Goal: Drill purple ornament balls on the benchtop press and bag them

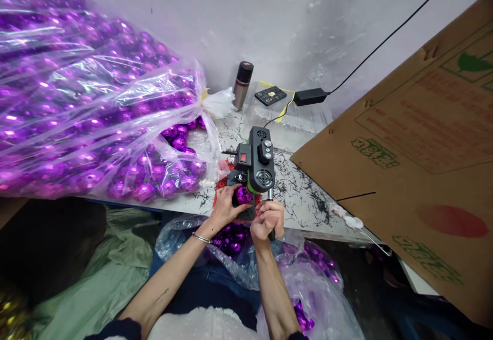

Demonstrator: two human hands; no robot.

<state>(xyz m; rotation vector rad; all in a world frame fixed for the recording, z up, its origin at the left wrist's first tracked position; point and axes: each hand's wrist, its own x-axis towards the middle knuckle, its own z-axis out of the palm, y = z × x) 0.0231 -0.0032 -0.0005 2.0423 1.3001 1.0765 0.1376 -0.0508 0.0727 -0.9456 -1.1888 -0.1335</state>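
A small black bench machine with round vents, knobs and a red switch stands on the table. My left hand is closed on a shiny purple bauble, thumb and fingers on either side, at the machine's base. The bauble sits just under the machine's working head. Around the machine's lever handle my right hand is wrapped; the black end of the handle shows below the fist. Part of a red mat shows under the base.
A big clear bag of purple baubles fills the left. Behind stand a flask, a dark phone-like object and a power adapter. A cardboard box leans in at right. Black scraps litter the table. An open bag of baubles lies on my lap.
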